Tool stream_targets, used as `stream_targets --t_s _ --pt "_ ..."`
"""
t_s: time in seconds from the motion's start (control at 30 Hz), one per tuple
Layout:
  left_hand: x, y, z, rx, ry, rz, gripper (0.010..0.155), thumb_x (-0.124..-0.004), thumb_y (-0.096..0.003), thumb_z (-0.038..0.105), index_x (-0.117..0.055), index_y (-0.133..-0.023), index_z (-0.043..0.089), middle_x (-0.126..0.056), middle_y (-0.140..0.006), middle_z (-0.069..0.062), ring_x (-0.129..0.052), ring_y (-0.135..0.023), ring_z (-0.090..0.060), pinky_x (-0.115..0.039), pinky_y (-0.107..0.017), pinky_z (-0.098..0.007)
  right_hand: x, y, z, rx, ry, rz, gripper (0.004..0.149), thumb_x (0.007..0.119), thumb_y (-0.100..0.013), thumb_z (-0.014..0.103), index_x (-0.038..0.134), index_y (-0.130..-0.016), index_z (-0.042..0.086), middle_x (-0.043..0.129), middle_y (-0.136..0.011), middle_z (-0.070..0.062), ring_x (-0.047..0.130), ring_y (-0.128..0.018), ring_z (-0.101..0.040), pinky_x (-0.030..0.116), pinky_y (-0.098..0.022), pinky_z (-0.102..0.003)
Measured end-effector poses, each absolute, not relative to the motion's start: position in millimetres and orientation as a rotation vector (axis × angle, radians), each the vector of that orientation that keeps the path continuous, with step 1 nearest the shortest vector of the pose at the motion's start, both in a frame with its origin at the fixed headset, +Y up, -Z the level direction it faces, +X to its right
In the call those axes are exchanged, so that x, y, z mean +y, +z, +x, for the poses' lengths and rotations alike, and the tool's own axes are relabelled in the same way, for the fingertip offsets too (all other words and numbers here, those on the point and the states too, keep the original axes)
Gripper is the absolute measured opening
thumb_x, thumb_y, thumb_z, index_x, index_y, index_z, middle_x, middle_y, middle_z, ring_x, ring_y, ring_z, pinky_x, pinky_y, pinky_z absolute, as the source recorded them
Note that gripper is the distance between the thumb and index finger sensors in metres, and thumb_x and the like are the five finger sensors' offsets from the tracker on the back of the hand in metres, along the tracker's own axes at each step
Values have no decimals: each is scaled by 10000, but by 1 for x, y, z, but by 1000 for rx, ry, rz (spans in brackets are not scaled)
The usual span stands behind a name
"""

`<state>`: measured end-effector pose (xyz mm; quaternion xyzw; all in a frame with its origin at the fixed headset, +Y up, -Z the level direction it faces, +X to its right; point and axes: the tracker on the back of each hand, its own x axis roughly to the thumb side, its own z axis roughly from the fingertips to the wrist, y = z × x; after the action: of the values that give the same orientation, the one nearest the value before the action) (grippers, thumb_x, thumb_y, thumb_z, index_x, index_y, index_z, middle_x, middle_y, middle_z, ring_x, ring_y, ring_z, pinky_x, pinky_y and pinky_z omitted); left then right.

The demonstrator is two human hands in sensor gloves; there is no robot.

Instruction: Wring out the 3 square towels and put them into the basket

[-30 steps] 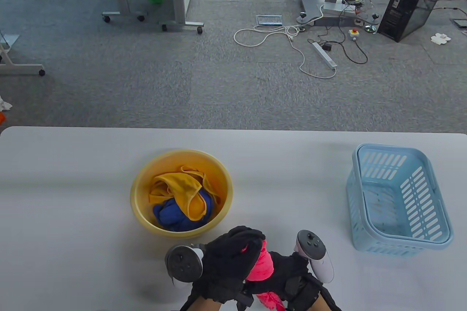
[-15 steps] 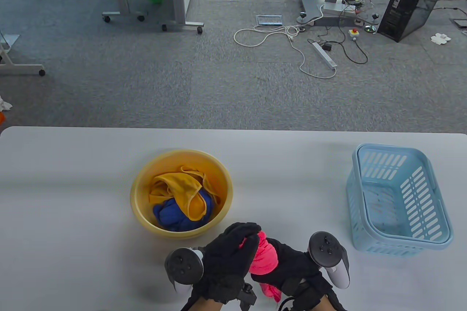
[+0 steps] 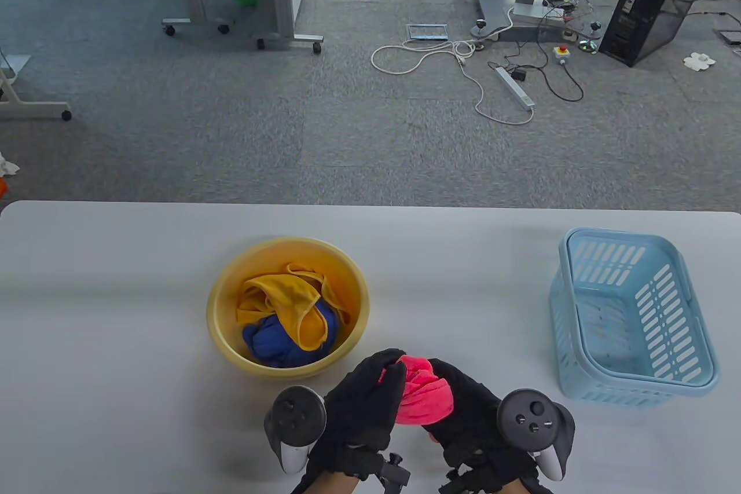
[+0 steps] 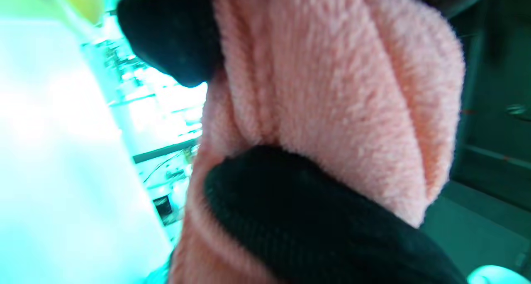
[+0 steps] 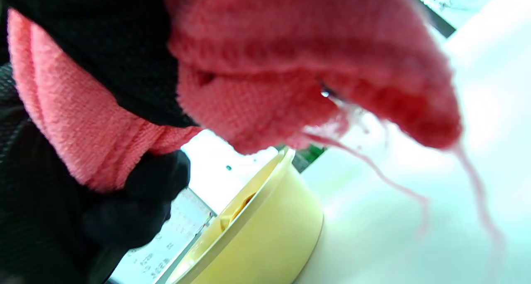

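A pink towel (image 3: 424, 395) is bunched between both gloved hands near the table's front edge. My left hand (image 3: 370, 401) grips its left end and my right hand (image 3: 463, 410) grips its right end. The left wrist view is filled by the pink towel (image 4: 332, 89) with black fingers (image 4: 298, 217) curled round it. In the right wrist view the pink towel (image 5: 290, 68) hangs twisted with loose threads above the yellow basin (image 5: 257, 242). The yellow basin (image 3: 223, 308) holds a yellow towel (image 3: 283, 300) and a blue towel (image 3: 272, 343). A light blue basket (image 3: 631, 314) stands empty at the right.
The white table (image 3: 116, 297) stretches to both sides of the basin. Beyond the far edge lies grey carpet with cables (image 3: 463, 71), a computer case (image 3: 657, 2) and table legs.
My right hand has rolled over so its tracker now faces up, and it moved up level with the left. The pink towel is bunched tighter between the hands; its hanging tail is gone from view.
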<state>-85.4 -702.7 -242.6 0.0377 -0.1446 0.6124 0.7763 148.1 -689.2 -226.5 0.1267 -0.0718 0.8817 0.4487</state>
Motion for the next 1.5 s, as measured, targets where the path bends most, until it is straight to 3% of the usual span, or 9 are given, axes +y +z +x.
stream_targets --t_s 0.3,0.53,0.87,0.97,1.13,1.3,1.5 --pt "-705 -244 -91 -170 1273 -217 606 -671 -610 571 -753 -1002 117 -883 -728 -210 -973 -274 -335 -842 -75 -302 -685 -216 140 -400 2328 353 750 1083 -386 265 670 -1012 261 851 -860 -96 979 -502 -263 895 -421 -418" --pt "-702 -244 -91 -183 1276 -216 611 -673 -610 564 -737 -1019 115 -873 -757 -220 -974 -309 -361 -852 -106 -327 -684 -210 138 -465 2366 350 756 1073 -401 271 646 -1024 262 838 -876 -100 974 -520 -269 887 -439 -429" --pt "-698 -241 -87 -297 1286 -128 617 -711 -593 573 -744 -1043 152 -830 -909 -230 -949 -631 -474 -861 -358 -494 -682 -201 145 -384 2427 284 786 1052 -414 327 603 -1048 210 840 -870 -121 989 -508 -266 901 -422 -415" --pt "-694 -240 -83 -403 1300 18 600 -737 -584 554 -747 -1060 190 -729 -1048 -207 -785 -867 -514 -758 -508 -617 -671 -200 150 -376 2494 276 798 1049 -415 345 594 -1051 192 848 -862 -129 1000 -531 -267 896 -454 -438" --pt "-690 -237 -79 -495 1235 61 677 -753 -571 593 -628 -1145 258 -545 -1183 -162 -498 -1072 -517 -516 -636 -754 -651 -199 164 -374 2592 231 802 1045 -420 347 583 -1055 183 845 -865 -131 999 -547 -274 889 -471 -450" --pt "-695 -239 -68 -653 1222 -188 807 -747 -571 658 -377 -1213 340 -226 -1250 -150 -156 -1132 -503 -275 -625 -830 -627 -210 195 -332 2568 127 812 1041 -425 341 568 -1065 181 831 -888 -133 984 -602 -303 854 -523 -501" --pt "-695 -237 -64 -701 1079 -190 818 -742 -573 665 -321 -1213 377 -85 -1242 -93 12 -1126 -421 -115 -645 -789 -610 -226 237 -323 2497 -102 856 1023 -445 349 487 -1093 187 790 -929 -139 954 -676 -343 781 -603 -571"
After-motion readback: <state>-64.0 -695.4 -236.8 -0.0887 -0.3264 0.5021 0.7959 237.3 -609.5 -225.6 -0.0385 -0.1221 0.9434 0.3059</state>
